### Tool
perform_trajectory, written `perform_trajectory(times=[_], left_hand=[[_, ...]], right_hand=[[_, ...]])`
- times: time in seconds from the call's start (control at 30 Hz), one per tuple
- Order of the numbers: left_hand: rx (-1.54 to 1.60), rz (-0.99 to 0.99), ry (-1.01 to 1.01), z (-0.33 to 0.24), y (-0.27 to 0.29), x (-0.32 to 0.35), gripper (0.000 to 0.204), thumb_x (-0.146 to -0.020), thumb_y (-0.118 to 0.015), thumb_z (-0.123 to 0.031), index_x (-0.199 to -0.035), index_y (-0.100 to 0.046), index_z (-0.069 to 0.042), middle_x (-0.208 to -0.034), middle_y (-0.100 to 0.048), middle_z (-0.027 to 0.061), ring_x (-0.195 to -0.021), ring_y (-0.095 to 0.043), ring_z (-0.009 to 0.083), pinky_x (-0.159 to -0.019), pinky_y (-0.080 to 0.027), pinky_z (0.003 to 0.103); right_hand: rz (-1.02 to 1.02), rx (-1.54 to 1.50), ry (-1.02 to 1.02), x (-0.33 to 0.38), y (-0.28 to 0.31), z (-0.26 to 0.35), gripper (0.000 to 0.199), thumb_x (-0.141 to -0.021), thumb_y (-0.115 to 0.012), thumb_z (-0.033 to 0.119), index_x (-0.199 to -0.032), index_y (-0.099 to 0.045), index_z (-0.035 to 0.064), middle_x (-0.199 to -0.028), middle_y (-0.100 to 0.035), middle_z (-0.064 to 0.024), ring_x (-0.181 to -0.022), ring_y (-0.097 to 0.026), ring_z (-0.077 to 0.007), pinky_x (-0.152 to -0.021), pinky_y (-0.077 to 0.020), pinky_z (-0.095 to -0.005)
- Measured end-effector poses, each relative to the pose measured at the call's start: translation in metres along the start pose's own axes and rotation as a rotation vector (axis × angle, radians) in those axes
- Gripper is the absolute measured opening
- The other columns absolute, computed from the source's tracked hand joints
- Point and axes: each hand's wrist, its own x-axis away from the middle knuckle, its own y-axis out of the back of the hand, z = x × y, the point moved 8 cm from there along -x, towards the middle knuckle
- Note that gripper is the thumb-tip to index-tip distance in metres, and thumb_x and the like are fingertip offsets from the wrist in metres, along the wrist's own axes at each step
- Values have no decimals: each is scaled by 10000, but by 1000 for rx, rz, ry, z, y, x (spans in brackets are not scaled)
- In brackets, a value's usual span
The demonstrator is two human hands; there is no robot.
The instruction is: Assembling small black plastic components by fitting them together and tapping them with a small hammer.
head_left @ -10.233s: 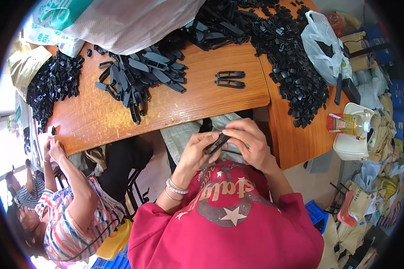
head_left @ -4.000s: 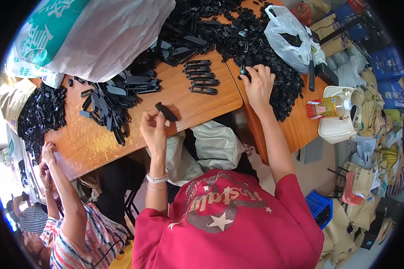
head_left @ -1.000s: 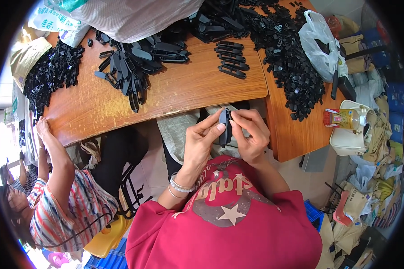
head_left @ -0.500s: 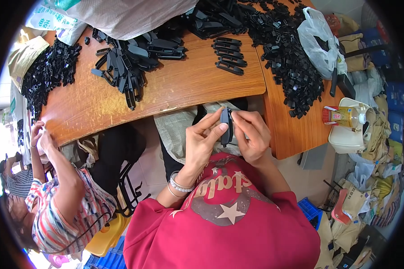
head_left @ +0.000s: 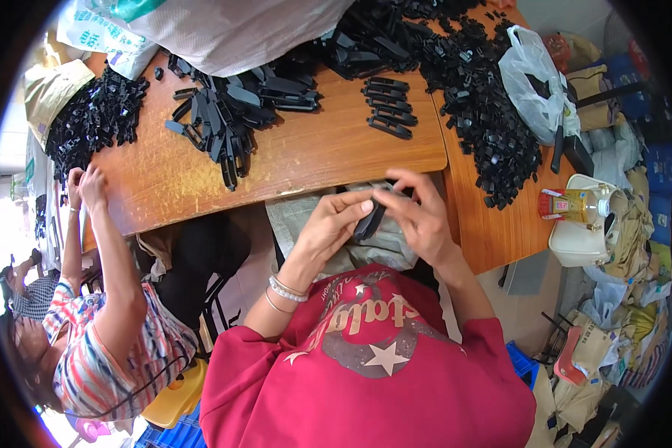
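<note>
My left hand [head_left: 332,224] pinches a long, narrow black plastic part [head_left: 369,222] between thumb and fingers, just in front of the table's edge. The part hangs tilted, its lower end showing below the fingers. Across its upper end lie the fingers of my right hand [head_left: 424,218], pressed against it and partly blurred, so that end is hidden. Beyond my hands, several slim black frame-like parts [head_left: 390,108] lie in a stacked row on the wooden table [head_left: 306,158]. A bigger heap of long black parts [head_left: 220,123] spreads to the left of them.
Small black pieces [head_left: 493,142] are heaped at the right, beside a white plastic bag [head_left: 529,86]. A bottle [head_left: 575,204] and a white container [head_left: 579,243] are at the right edge. At the left, a co-worker's hands [head_left: 89,187] are near another heap [head_left: 93,119].
My right hand has lifted its fingers and shifted over the part's upper end. The part is more tilted and more covered. The co-worker's hands have moved up toward the left heap.
</note>
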Motion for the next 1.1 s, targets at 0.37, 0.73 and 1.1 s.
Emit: perform_trajectory(times=[0.37,0.73,1.1], left_hand=[[-2001,-634,-1033,-173,23,-26,213,-815,-576,-8,-1024,-576,-45,-855,-538,127,-784,-602,311,-638,-496,395],[-2037,-327,-960,-122,20,-11,235,-764,-654,-14,-988,-595,-60,-838,-545,109,-657,-587,286,-527,-484,370],[-1688,-559,-767,-106,31,-13,227,-831,-703,-199,-843,-561,-22,-814,-587,144,-700,-608,332,-594,-468,384]], right_hand=[[-182,450,-152,-21,-3,-80,221,-742,-707,49,-951,-648,9,-920,-576,-90,-909,-540,-279,-781,-393,-390],[-439,633,-257,-18,76,-128,105,-797,-652,32,-901,-664,45,-905,-603,-71,-885,-557,-276,-764,-423,-384],[-48,792,-239,-39,61,-145,164,-758,-687,30,-908,-740,67,-871,-536,-67,-885,-517,-235,-754,-383,-352]])
